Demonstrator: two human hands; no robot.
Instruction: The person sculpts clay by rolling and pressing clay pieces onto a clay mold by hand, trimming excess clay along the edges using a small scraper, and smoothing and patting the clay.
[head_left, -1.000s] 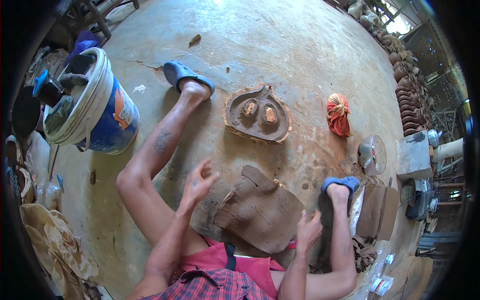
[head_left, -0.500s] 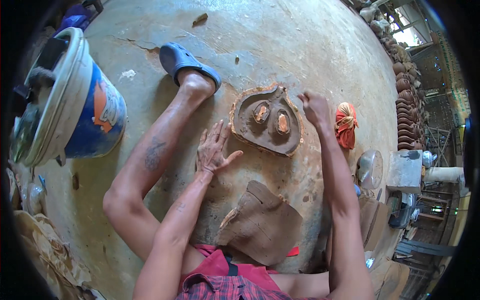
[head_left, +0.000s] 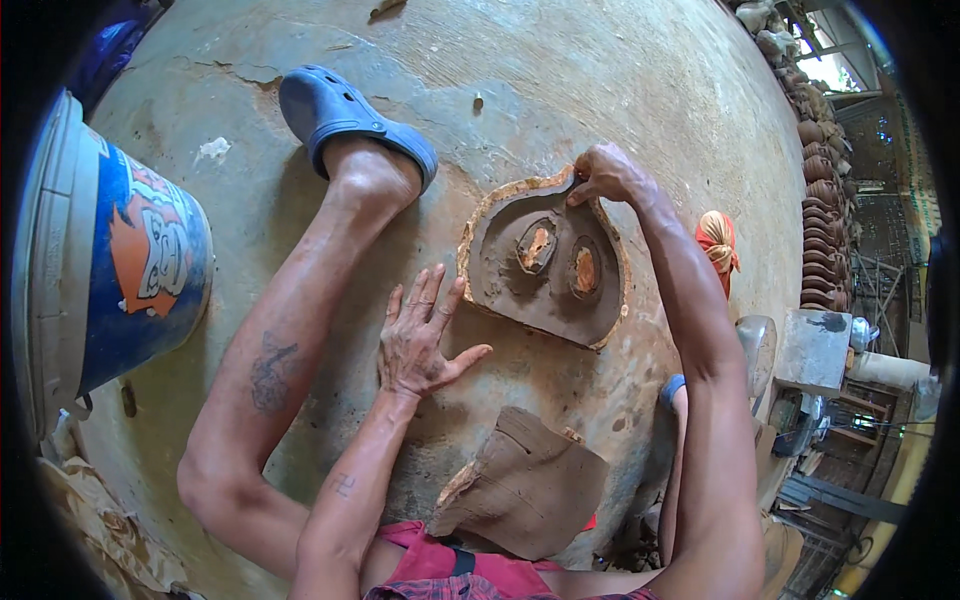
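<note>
A wide mould [head_left: 545, 308] lined with dark wet clay lies on the floor before me. Its rim is pale and crusty, and two oval openings in the clay show orange inside. At the mould's pointed far end, my right hand [head_left: 614, 178] is closed on the rim, with the thumb on the inner clay and the other fingers curled over the edge. My left hand [head_left: 412, 345] rests palm down on the floor left of the mould, holding nothing, its fingers spread. Nearer to me lies a torn slab of brown clay [head_left: 530, 485].
A blue and white bucket [head_left: 150, 250] stands at the left. My left foot wears a blue clog [head_left: 345, 120] beyond the mould. Past my right forearm are an orange-red cloth bundle [head_left: 717, 243], a round metal vessel [head_left: 757, 350], a grey block [head_left: 815, 348] and stacked brown pottery [head_left: 820, 250].
My right hand has moved left from beside the mould onto its pointed end and closed on the rim. My left hand stays flat on the floor. The view has shifted closer.
</note>
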